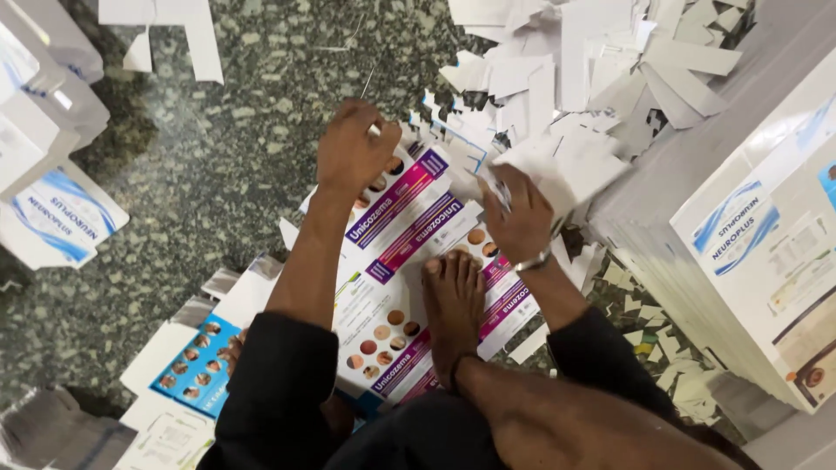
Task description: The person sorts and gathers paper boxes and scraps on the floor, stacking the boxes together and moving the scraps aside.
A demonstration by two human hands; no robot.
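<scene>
Head view: the stack of printed carton sheets (409, 252) is pinned under a bare foot (453, 305), its long axis running away from the body. Its far edge is pressed by the left hand (353, 152), fingers curled, while a wad of white offcuts (557, 170) just right of it is gripped by the right hand (518, 218).

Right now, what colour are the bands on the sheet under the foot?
Magenta-purple bands on a white sheet, clearest in the head view.
</scene>
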